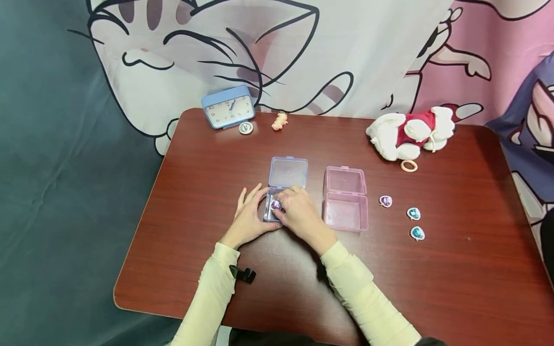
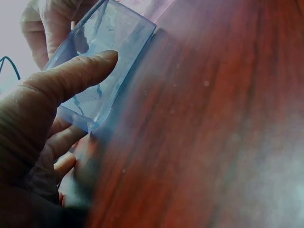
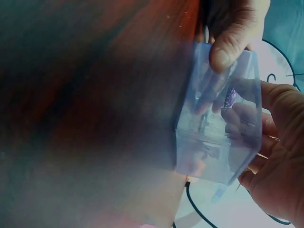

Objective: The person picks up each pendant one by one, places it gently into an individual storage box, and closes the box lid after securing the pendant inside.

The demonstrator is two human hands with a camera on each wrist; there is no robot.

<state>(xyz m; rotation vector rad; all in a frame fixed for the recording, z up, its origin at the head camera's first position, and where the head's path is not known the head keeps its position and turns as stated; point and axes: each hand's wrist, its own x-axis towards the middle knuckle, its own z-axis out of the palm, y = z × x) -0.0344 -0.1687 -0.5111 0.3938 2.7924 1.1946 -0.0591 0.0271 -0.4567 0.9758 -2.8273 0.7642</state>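
A small clear blue plastic box (image 1: 267,211) lies on the table with its lid (image 1: 288,172) tipped back, away from the person. My left hand (image 1: 248,222) grips this box at its left side, and in the left wrist view the thumb (image 2: 88,71) presses along the near wall. My right hand (image 1: 303,214) reaches over the box's right side, fingertips inside, pinching a purple gem piece with a pale rim (image 1: 276,204). Through the clear wall in the right wrist view the purple gem (image 3: 230,98) shows beside the fingers.
An opened pink box (image 1: 346,228) stands to the right. Beyond it lie another purple gem piece (image 1: 385,201) and two teal ones (image 1: 413,214). Along the back are a blue clock (image 1: 229,108), a round metal piece (image 1: 245,128), a small figurine (image 1: 279,121), a plush toy (image 1: 411,132) and a ring (image 1: 409,166).
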